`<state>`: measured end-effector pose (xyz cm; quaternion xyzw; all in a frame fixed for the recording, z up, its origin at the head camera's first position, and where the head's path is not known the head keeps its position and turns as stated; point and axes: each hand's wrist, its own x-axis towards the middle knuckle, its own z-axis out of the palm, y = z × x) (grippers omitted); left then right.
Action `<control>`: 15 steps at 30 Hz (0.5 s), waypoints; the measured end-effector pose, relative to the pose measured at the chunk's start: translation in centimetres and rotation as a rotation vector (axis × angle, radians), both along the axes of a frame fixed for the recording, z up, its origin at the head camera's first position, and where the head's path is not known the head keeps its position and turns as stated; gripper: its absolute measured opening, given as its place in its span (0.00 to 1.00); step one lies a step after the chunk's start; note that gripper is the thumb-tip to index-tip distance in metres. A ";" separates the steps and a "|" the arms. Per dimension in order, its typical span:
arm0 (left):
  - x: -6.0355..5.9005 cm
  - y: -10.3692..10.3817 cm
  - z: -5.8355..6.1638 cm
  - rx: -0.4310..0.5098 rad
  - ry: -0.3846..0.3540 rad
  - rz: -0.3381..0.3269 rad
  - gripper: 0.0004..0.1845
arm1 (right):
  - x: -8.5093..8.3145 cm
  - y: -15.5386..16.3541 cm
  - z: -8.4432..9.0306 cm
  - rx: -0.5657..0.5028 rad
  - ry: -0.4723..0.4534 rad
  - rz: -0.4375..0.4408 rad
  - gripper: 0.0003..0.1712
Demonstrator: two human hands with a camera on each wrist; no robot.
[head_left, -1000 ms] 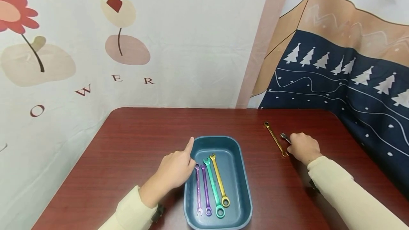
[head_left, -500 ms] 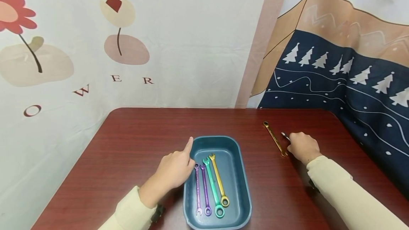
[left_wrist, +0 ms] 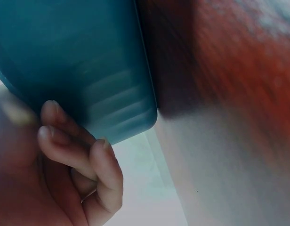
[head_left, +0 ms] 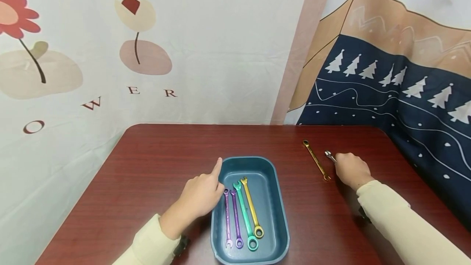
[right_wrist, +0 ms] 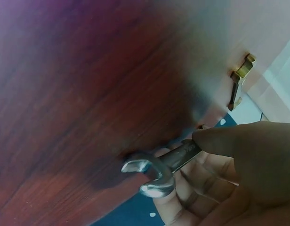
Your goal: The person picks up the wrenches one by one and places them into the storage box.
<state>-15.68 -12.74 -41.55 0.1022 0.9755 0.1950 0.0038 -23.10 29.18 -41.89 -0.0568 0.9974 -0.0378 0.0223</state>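
Note:
My right hand (head_left: 351, 170) pinches a silver wrench (head_left: 330, 156) at the right of the table; its open end (right_wrist: 152, 175) sticks out past my thumb and fingers. A gold wrench (head_left: 316, 160) lies on the wood just left of that hand, and its end (right_wrist: 241, 76) also shows in the right wrist view. My left hand (head_left: 201, 193) rests against the left wall of a teal tray (head_left: 270, 167), index finger stretched along the rim, other fingers curled against the tray (left_wrist: 84, 61). Inside lie two purple wrenches (head_left: 232, 220), a green wrench (head_left: 244, 216) and a yellow wrench (head_left: 252, 208).
The dark red table (head_left: 154, 167) stands against hanging cloths: a flower print (head_left: 110, 52) at the left and back, a navy tree print (head_left: 404, 89) at the right. Bare wood lies left of the tray and between the tray and the gold wrench.
My right hand has shifted slightly right and away from the gold wrench, taking the silver wrench with it. The left hand and tray have stayed put.

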 end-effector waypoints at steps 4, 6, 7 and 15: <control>0.0 0.0 -0.1 0.005 -0.001 -0.001 0.39 | 0.2 0.1 0.0 -0.039 -0.008 -0.015 0.07; 0.0 0.0 -0.1 0.006 -0.002 -0.001 0.39 | 0.3 0.1 0.0 -0.064 -0.001 -0.017 0.07; 0.0 0.0 -0.1 0.006 -0.001 -0.001 0.39 | 0.4 0.1 0.0 -0.074 0.004 -0.015 0.07; 0.1 0.0 -0.2 0.004 0.009 -0.003 0.38 | 0.9 0.1 0.2 -0.118 0.048 0.007 0.07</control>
